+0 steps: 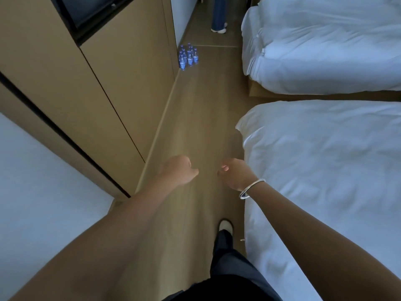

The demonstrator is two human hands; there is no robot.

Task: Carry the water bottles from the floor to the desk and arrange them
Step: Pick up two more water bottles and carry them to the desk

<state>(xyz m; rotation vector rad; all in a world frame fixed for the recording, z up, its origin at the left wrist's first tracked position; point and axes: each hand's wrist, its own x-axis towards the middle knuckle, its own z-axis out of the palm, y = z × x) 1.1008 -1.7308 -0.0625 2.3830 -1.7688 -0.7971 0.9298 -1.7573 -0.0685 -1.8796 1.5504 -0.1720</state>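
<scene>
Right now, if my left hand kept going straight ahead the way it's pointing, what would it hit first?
Probably nothing close: ahead of the left hand lies bare floor, then the water bottles by the cabinet. Depth is hard to judge.

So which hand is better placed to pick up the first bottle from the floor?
Probably the left hand: the bottles stand far ahead along the left-side cabinet. The right hand is beside the bed. Both hold nothing.

Floor (201, 118) was matt wood-look; beds (325, 159) had soft white cloth; bottles (188, 56) clear glossy plastic; bangle (251, 189) on right wrist shiny metal.
</scene>
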